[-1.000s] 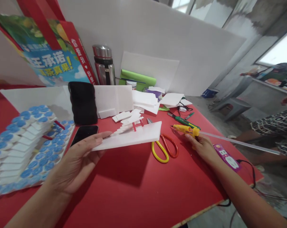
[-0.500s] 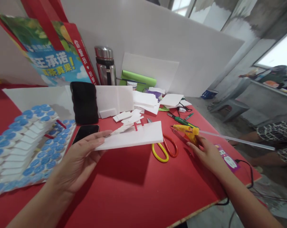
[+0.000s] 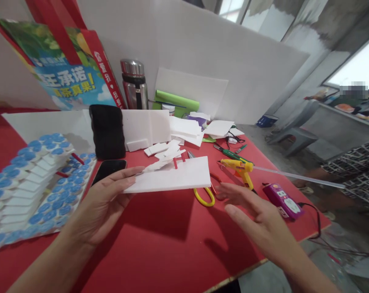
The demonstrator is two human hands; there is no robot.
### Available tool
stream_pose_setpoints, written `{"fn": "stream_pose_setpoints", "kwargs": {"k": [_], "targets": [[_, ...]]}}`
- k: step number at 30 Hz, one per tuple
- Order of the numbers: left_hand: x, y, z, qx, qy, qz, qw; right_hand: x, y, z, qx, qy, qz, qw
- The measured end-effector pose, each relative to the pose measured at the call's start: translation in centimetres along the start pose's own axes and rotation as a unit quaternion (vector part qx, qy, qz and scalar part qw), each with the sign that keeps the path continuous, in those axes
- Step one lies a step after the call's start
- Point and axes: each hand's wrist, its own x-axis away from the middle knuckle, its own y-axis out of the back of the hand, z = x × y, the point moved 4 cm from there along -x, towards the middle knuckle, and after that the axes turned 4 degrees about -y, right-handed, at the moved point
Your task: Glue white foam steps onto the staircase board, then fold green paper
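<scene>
My left hand (image 3: 108,203) grips the left end of a white foam board model (image 3: 175,178), fingers above and below its edge. Thin white strips and two red sticks (image 3: 175,163) stand up from the board, which hangs over the table. My right hand (image 3: 258,219) is off everything, its fingers apart, just right of the scissors (image 3: 204,197) with one yellow and one red loop. Beyond it a yellow hot glue gun (image 3: 241,167) rests on the table, a long clear glue stick (image 3: 297,176) jutting from its back.
A finished-looking staircase model (image 3: 25,191) with blue-topped pieces stands at left. Behind are a phone (image 3: 109,169), a black case (image 3: 107,132), a steel flask (image 3: 134,83) and foam offcuts (image 3: 164,149). A purple power strip (image 3: 282,201) lies near the right edge. Another person's legs (image 3: 352,171) show at right.
My right hand has let go of the glue gun, leaving it on the table, and moved left and nearer to me. My left hand still holds the foam board model, almost unmoved.
</scene>
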Motion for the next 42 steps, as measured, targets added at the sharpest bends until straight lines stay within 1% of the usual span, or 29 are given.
{"fn": "stream_pose_setpoints", "kwargs": {"k": [1, 2, 3, 4, 5, 7, 9, 10, 13, 14, 15, 18, 19, 22, 25, 27, 28, 29, 31, 33, 34, 35, 37, 39, 42], "targets": [[0.0, -0.1, 0.1, 0.0, 0.0, 0.002, 1.0, -0.6, -1.4, 0.6, -0.101, -0.027, 0.062, 0.993], [0.1, -0.3, 0.1, 0.0, 0.001, 0.004, 1.0, -1.2, -2.8, 1.1, -0.195, -0.047, 0.111, 0.973], [0.2, -0.5, 0.2, -0.001, 0.0, 0.002, 1.0, -1.7, -3.8, 1.6, -0.263, -0.067, 0.142, 0.952], [0.3, -0.6, 0.2, -0.002, -0.003, -0.002, 1.0, -2.3, -4.6, 2.0, -0.309, -0.081, 0.154, 0.935], [0.4, -0.8, 0.2, -0.003, -0.008, -0.009, 1.0, -3.0, -5.2, 2.3, -0.337, -0.091, 0.151, 0.925], [0.7, -1.0, 0.1, -0.006, -0.019, -0.018, 1.0, -4.0, -5.5, 2.6, -0.365, -0.108, 0.119, 0.917], [1.0, -1.1, 0.0, -0.009, -0.022, -0.013, 1.0, -4.9, -5.3, 2.8, -0.382, -0.117, 0.096, 0.912], [1.0, -1.1, 0.0, -0.01, -0.021, -0.006, 1.0, -5.2, -5.2, 2.9, -0.389, -0.12, 0.097, 0.908], [1.0, -0.8, 0.1, -0.014, -0.008, 0.019, 1.0, -5.8, -5.0, 2.7, -0.404, -0.136, 0.128, 0.895], [0.9, -0.6, 0.2, -0.018, -0.001, 0.029, 0.999, -6.0, -5.0, 2.5, -0.409, -0.145, 0.127, 0.892], [0.8, -0.5, 0.4, -0.023, 0.007, 0.04, 0.999, -6.1, -4.9, 2.2, -0.415, -0.154, 0.114, 0.89], [0.7, -0.2, 0.8, -0.035, 0.036, 0.08, 0.995, -6.4, -4.6, 1.4, -0.429, -0.182, 0.042, 0.884], [0.7, -0.1, 1.0, -0.038, 0.045, 0.093, 0.994, -6.5, -4.7, 1.3, -0.431, -0.187, 0.033, 0.882], [0.6, -0.1, 1.3, -0.058, 0.074, 0.119, 0.988, -6.4, -5.0, 1.7, -0.431, -0.183, 0.069, 0.881], [0.3, 0.3, 1.4, -0.107, 0.087, 0.128, 0.982, -6.1, -5.4, 2.3, -0.423, -0.175, 0.106, 0.883], [0.0, 0.8, 1.2, -0.17, 0.061, 0.14, 0.974, -5.8, -5.6, 2.6, -0.419, -0.178, 0.117, 0.883], [-0.2, 1.0, 0.9, -0.212, 0.03, 0.15, 0.965, -5.6, -5.7, 2.7, -0.417, -0.179, 0.122, 0.883], [-0.3, 1.1, 0.6, -0.259, -0.014, 0.159, 0.953, -5.5, -5.8, 2.8, -0.416, -0.18, 0.127, 0.882], [-0.3, 1.2, -0.4, -0.349, -0.119, 0.163, 0.915, -5.1, -6.1, 3.0, -0.413, -0.18, 0.138, 0.882], [0.1, 1.1, -1.4, -0.401, -0.205, 0.155, 0.879, -4.8, -6.3, 3.1, -0.41, -0.182, 0.146, 0.882], [0.3, 1.0, -1.7, -0.412, -0.23, 0.152, 0.869, -4.8, -6.3, 3.2, -0.408, -0.183, 0.149, 0.882], [0.5, 0.9, -2.0, -0.414, -0.246, 0.152, 0.863, -4.7, -6.4, 3.3, -0.406, -0.184, 0.151, 0.882], [0.8, 0.7, -2.3, -0.407, -0.256, 0.16, 0.862, -4.7, -6.4, 3.6, -0.402, -0.187, 0.156, 0.883], [1.0, 0.7, -2.4, -0.4, -0.254, 0.165, 0.865, -4.8, -6.4, 4.0, -0.397, -0.19, 0.167, 0.882], [1.1, 0.9, -2.6, -0.397, -0.246, 0.158, 0.87, -5.1, -6.5, 4.8, -0.386, -0.194, 0.194, 0.881]]}}
